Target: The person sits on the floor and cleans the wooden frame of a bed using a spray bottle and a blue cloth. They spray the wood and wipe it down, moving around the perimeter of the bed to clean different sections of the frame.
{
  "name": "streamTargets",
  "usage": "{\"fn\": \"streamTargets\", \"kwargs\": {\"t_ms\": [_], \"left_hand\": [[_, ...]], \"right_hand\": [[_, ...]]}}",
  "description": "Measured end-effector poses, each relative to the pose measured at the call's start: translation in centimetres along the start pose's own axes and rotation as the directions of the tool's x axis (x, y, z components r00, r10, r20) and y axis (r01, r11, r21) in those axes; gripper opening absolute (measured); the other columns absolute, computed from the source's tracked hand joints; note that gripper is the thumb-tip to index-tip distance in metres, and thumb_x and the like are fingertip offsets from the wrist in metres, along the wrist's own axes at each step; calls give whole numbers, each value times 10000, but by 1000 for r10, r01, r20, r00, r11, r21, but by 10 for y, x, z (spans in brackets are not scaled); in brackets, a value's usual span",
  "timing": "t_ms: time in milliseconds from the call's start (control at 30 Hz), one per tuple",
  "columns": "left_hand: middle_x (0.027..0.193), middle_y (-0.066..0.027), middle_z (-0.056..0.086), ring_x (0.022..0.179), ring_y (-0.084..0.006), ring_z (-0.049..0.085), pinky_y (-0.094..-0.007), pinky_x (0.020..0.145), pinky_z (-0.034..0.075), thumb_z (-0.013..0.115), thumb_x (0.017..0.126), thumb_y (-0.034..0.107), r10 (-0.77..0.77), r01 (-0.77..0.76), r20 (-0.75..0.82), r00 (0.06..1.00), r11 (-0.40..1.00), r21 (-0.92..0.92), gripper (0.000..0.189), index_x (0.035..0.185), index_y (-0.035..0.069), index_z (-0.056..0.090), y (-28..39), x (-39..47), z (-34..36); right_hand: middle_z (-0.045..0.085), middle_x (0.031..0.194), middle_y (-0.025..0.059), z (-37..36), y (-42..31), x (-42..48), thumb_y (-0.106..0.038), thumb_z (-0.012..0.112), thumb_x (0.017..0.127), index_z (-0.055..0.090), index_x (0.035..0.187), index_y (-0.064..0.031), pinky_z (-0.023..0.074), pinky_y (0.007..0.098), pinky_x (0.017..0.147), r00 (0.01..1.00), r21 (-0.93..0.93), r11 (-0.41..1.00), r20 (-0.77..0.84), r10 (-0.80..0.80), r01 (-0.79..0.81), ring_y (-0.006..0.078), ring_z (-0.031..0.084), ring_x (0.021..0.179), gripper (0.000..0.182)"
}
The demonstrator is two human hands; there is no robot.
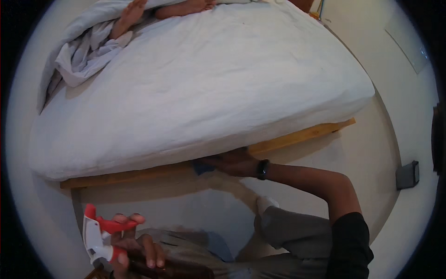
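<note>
My left hand [134, 244] grips a dark brown spray bottle [170, 268] with a red and white trigger head [94, 233], two fingers resting at the red trigger. My right hand [238, 162], below a dark wristwatch [263, 169], presses a blue cloth [203, 167] to the wooden bed frame [136, 176]. Part of the cloth is hidden beneath that hand. Just above the frame rises the side of a mattress with a white sheet [216, 90].
Another person's bare feet [188, 7] rest on the far part of the bed, near a rumpled grey-white blanket [90, 52]. A small grey bin [407, 176] stands by the wall at right. Pale floor [167, 205] lies between the bed and my legs [296, 230].
</note>
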State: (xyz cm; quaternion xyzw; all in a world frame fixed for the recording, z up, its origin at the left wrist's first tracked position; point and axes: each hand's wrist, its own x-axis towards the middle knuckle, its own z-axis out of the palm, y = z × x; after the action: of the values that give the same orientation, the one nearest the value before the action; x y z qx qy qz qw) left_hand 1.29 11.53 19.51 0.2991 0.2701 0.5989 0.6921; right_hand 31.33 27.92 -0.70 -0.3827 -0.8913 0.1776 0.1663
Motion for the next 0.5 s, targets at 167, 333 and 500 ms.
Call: {"fn": "streamTargets", "kwargs": {"t_ms": [167, 333, 500], "left_hand": [[1496, -225, 434, 726, -192, 564, -330, 659, 534, 688, 929, 216, -35, 39, 171, 985, 999, -17, 752, 1558, 89, 296, -15, 14, 18], [1459, -214, 471, 721, -214, 586, -349, 633, 545, 740, 912, 181, -85, 96, 260, 962, 995, -33, 787, 1562, 215, 298, -28, 14, 39], [1373, -229, 542, 707, -218, 579, -364, 633, 544, 682, 940, 263, -34, -19, 333, 942, 988, 155, 632, 1476, 82, 401, -43, 28, 67]], "right_hand": [[551, 1382, 121, -42, 60, -122, -238, 733, 848, 614, 1344, -205, 458, 497, 1063, 971, -238, 949, -174, 166, -205, 363, 528, 1276, 511], [560, 1343, 157, -57, 69, -165, -227, 741, 834, 617, 1303, -129, 469, 515, 1042, 916, -326, 900, -367, 161, -289, 388, 523, 1270, 494], [547, 1363, 180, 7, 26, -107, -172, 692, 825, 604, 1317, -97, 453, 521, 1053, 865, -194, 903, -419, 277, -383, 409, 496, 1307, 506]]}}
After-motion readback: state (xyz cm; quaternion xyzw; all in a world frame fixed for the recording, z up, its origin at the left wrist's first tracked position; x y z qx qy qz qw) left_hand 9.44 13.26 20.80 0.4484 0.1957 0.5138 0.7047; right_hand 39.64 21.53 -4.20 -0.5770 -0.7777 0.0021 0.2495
